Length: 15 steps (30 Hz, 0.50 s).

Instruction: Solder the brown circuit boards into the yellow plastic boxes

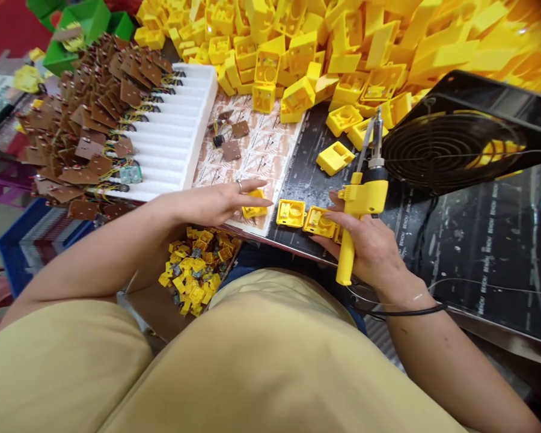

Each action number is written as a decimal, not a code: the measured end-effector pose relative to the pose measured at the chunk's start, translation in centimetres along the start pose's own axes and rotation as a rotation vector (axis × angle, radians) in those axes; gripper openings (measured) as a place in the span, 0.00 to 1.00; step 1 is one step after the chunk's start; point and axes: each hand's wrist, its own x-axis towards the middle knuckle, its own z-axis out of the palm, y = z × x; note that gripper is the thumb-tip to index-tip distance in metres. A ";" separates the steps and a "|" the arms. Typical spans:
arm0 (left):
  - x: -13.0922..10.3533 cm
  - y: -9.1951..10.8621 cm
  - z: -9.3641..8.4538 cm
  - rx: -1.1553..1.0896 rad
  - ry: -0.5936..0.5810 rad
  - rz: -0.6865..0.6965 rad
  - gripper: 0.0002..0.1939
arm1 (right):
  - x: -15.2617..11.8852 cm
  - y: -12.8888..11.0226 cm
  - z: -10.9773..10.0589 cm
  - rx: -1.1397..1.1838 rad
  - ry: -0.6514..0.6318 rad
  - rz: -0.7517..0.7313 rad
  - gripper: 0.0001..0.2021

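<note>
My left hand reaches over a yellow plastic casing, its index and middle fingers stretched out and apart; part of that casing is hidden beneath them. In my right hand is a yellow soldering gun, its metal tip pointing up and away from me. The thumb and fingers of that hand also reach toward a row of open casings at the bench edge. One casing in the row lies between my hands, and another casing is partly covered by my right fingers.
A heap of yellow casings spreads across the back. Brown circuit boards with wires lie on a white ribbed foam tray at left. A black fan stands at right. Below the bench, a box holds yellow parts.
</note>
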 end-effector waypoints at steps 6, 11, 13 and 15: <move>0.1 1.6 5.7 0.009 0.470 -0.034 0.34 | -0.2 0.3 -0.8 0.020 -0.034 -0.015 0.31; 3.5 3.0 7.7 0.112 0.598 0.084 0.30 | -0.1 2.1 -2.4 -0.004 -0.096 -0.056 0.31; 4.5 3.1 6.6 0.134 0.576 0.085 0.33 | 0.0 2.9 -3.0 -0.006 -0.105 -0.072 0.33; 4.8 2.2 4.5 0.179 0.574 0.034 0.32 | 0.2 3.1 -3.8 -0.036 -0.099 -0.080 0.37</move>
